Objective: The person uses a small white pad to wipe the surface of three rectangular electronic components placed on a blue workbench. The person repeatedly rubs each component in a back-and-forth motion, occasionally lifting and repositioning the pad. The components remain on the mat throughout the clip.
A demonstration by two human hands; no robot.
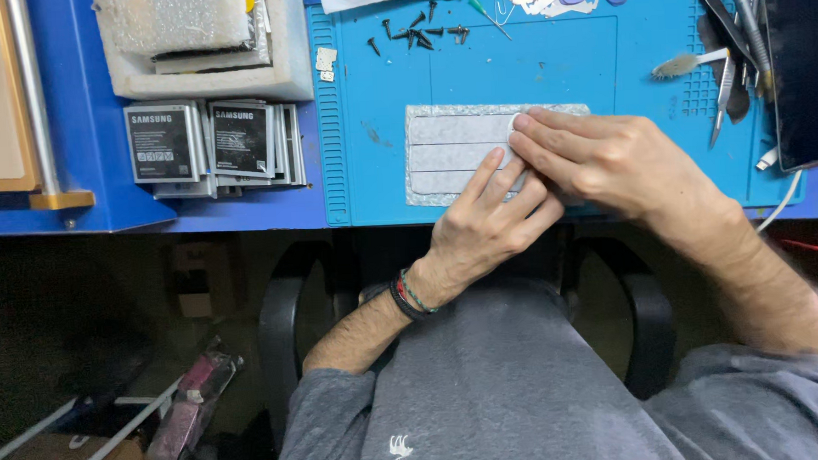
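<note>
Two bare hands met over a silvery foil-backed sheet (442,150) that lay flat on the blue work mat (549,67), near the counter's front edge. The left hand (482,227) pressed its extended fingers (487,173) flat on the sheet's right portion, open and grasping nothing. The right hand (599,162) had its fingertips (519,129) pinched at the right end of a pale strip on the sheet; whether that grip truly held the strip could not be told. Several small dark screws (419,32) sat scattered at the mat's far edge. A stack of flat phone batteries (212,147) rested left of the mat, and a small brush (687,63) lay to the right.
</note>
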